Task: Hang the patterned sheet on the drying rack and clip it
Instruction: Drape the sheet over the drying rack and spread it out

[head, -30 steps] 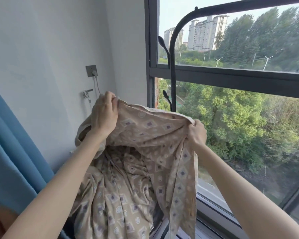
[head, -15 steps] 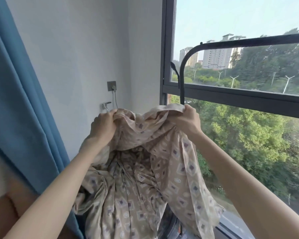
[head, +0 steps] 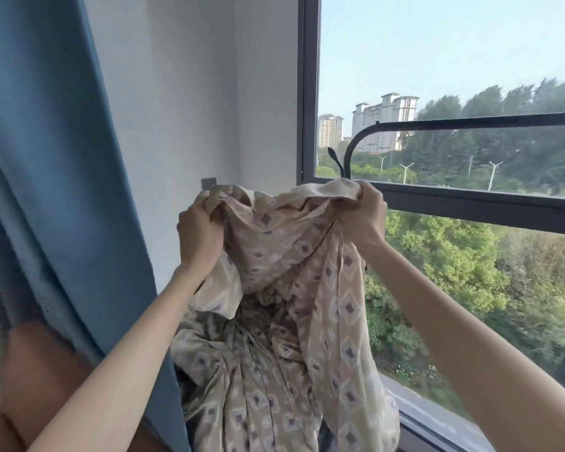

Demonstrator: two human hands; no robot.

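Observation:
A beige sheet [head: 284, 288] with purple diamond patterns hangs bunched in front of me, its lower folds trailing down out of view. My left hand [head: 198, 234] grips its upper edge on the left, and my right hand [head: 362, 216] grips the upper edge on the right. The black drying rack's top bar [head: 470, 120] runs rightward above and behind my right hand, curving down at its left end behind the cloth. The sheet is below the bar and does not touch it. No clip is visible.
A blue curtain [head: 56, 190] hangs at the left, close to my left arm. A white wall with a grey socket [head: 208, 182] is behind the sheet. The dark window frame [head: 307, 93] and glass stand right behind the rack.
Both hands have lifted the sheet's top edge higher and closer to the rack's bar. The view has tilted upward, so more curtain and sky show.

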